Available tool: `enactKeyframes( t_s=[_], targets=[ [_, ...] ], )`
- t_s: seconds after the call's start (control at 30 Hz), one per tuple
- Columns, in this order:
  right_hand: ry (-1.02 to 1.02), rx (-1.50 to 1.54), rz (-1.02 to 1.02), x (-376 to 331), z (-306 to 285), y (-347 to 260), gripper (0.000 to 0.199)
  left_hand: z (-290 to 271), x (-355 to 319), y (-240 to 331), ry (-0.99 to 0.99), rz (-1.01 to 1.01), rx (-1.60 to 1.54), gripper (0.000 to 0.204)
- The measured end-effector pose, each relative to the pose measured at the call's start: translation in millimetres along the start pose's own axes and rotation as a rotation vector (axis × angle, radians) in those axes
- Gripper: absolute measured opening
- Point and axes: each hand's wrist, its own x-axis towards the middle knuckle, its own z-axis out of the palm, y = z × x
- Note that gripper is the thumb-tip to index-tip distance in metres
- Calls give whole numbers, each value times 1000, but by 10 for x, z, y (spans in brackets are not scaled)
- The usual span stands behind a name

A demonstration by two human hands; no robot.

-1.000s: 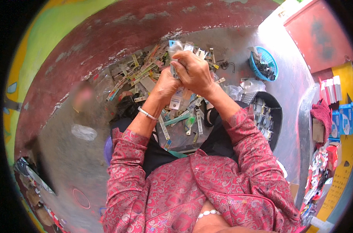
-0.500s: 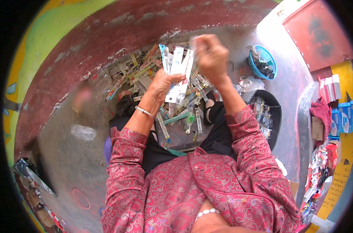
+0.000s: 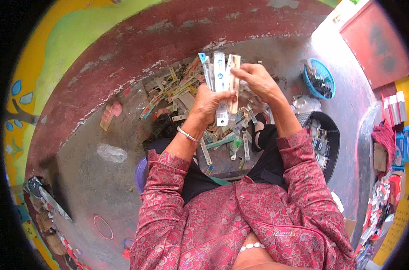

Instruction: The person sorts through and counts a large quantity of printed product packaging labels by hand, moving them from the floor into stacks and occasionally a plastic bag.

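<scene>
My left hand point(image 3: 209, 103) is closed around a small fan of long, narrow strip packs. A white strip pack with blue print point(image 3: 220, 81) stands in the middle of it, with a blue-tipped clear pack point(image 3: 204, 67) to its left. On the right side is a tan strip pack point(image 3: 233, 92). My right hand point(image 3: 257, 80) is at that pack's upper right edge, its fingers bent and their tips against it. Below and beyond both hands, a loose heap of similar strip packs point(image 3: 182, 87) covers the floor between and ahead of my legs.
A blue plastic basket point(image 3: 332, 81) with dark items stands at the far right. Nearer is a black tub point(image 3: 332, 144) holding packs. A clear plastic bag point(image 3: 112, 153) and a flat packet point(image 3: 107, 119) lie left. Boxes point(image 3: 400, 150) line the right; a red-painted wall point(image 3: 137, 42) curves behind.
My right hand has come down from above the fan to the tan strip pack, which now shows at the fan's right side. The view has shifted slightly; my left hand keeps its hold.
</scene>
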Motion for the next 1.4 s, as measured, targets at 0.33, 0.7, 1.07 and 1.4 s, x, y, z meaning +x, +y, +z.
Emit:
enactKeyframes(
  t_s=[0.33,0.7,1.07,1.4],
  targets=[
    [-82,598,157,-79,-75,-74,14,-53,69,-42,47,-113,-253,20],
    [5,272,63,-76,69,-76,19,-15,53,-121,-18,-146,-230,24],
    [135,208,89,-32,-86,-38,18,-12,8,-59,55,-8,-89,27],
    [509,-935,-741,62,-48,-57,7,74,-100,-13,-156,-178,67,33]
  ],
)
